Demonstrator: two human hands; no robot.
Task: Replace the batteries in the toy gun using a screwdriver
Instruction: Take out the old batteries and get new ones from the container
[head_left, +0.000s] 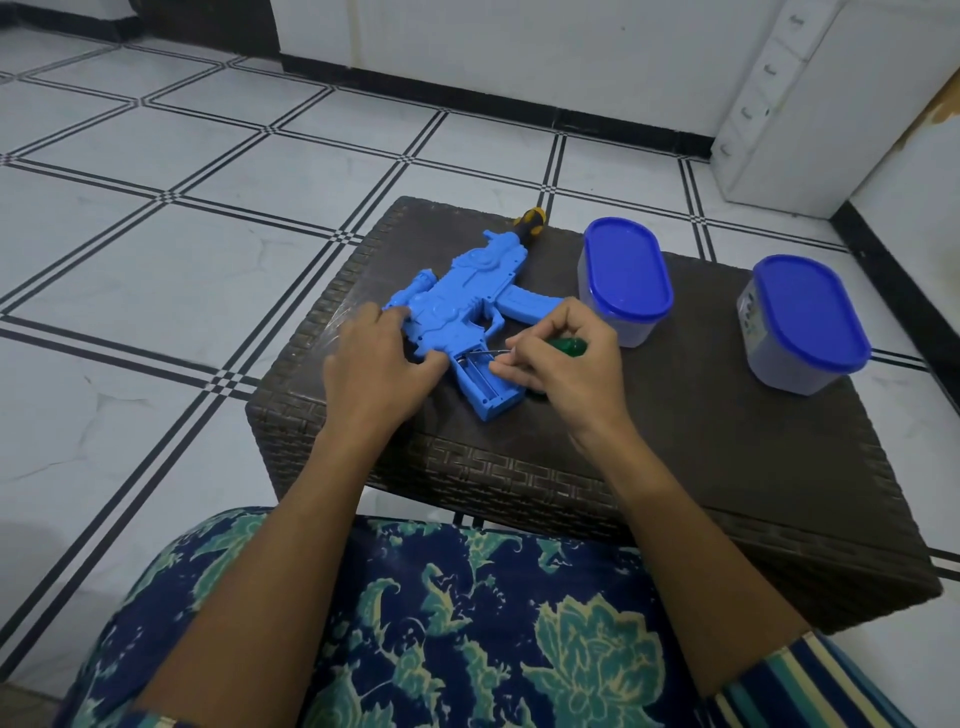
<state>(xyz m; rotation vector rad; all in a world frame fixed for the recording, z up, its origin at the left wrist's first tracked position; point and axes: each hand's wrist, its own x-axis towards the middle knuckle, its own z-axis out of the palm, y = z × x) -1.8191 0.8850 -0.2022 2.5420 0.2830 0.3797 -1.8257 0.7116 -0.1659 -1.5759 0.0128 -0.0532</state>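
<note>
White floor tiles (156, 260) crossed by black lines surrounded a low, dark brown woven desk (675, 467) in the head view, with a person seated before it. On the desk's near left part lay the blue plastic toy gun (467, 291), flat on its side, its grip pointing toward the person and the open battery compartment (478, 379) in that grip facing up; whether cells sat inside could not be told. The left hand (374, 364) pressed down on the gun's body, its fingers (397, 313) fairly straight and spread over the plastic, thumb against the edge by the compartment. The right hand (566, 364) had its fingers clamped around a green-handled screwdriver (569, 345), the thin metal shaft reaching into the compartment's upper end. A yellow-and-black-handled screwdriver (530, 221) lay just behind the gun, and two clear oval tubs with blue lids (623, 280) (805, 322) stood to the right, well apart from each other. The gun looked light, hollow and rigid, so it would likely slide on the desk under prying; holding it flat across the broad body, near the grip, seemed the safest purchase, with gentle force at the thin compartment walls.
</note>
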